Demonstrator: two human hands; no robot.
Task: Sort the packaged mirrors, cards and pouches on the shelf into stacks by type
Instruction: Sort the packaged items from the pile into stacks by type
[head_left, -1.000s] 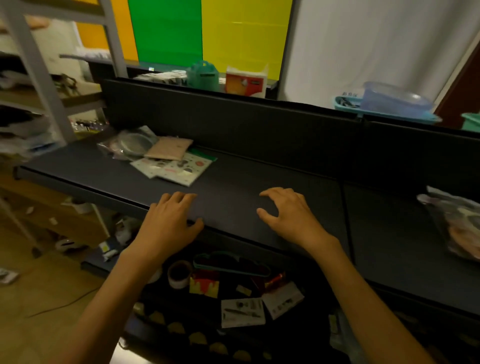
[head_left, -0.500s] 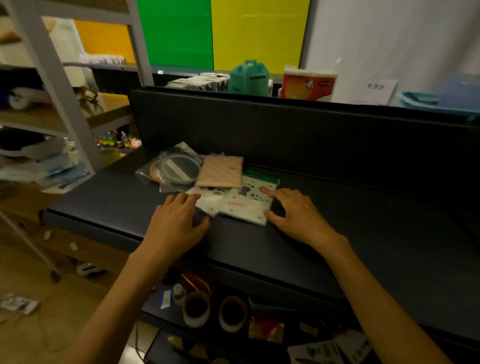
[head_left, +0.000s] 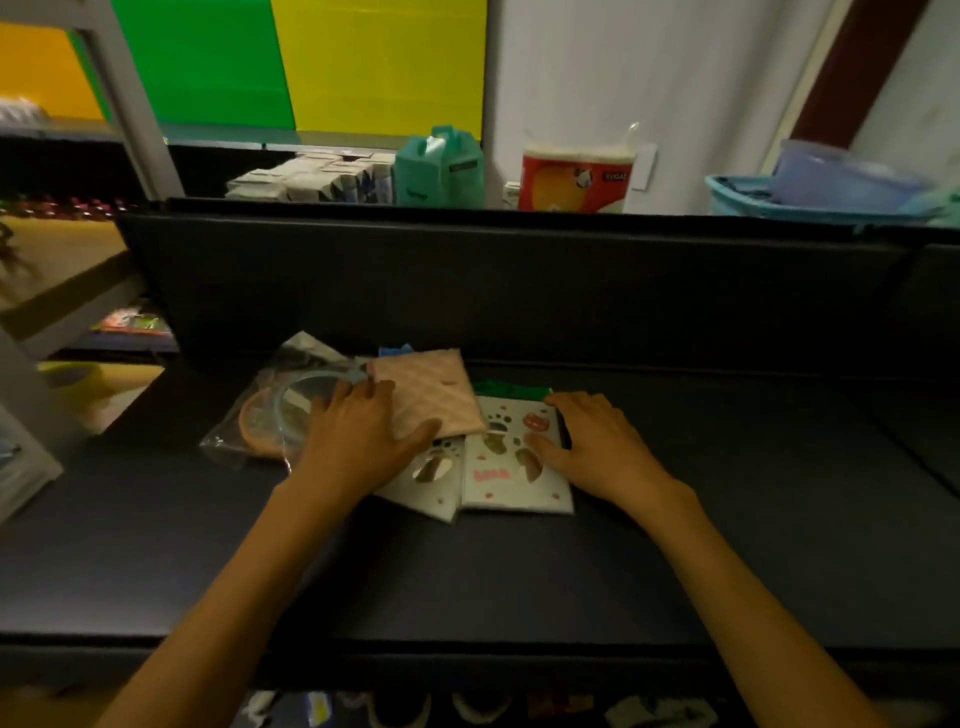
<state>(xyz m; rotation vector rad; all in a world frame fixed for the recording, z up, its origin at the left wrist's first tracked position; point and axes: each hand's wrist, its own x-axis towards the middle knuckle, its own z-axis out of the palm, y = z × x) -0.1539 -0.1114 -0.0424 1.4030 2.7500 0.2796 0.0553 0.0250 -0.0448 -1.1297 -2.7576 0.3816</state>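
Fingers of the left hand (head_left: 358, 441) are laid flat and slightly spread over a clear bag (head_left: 270, 415) holding round mirrors, the thumb resting on a quilted pink pouch (head_left: 431, 395). Fingers of the right hand (head_left: 597, 447) are curved, close together, against the right edge of a white card (head_left: 506, 467) printed with paw marks. All are clustered on the dark shelf (head_left: 519, 582), overlapping.
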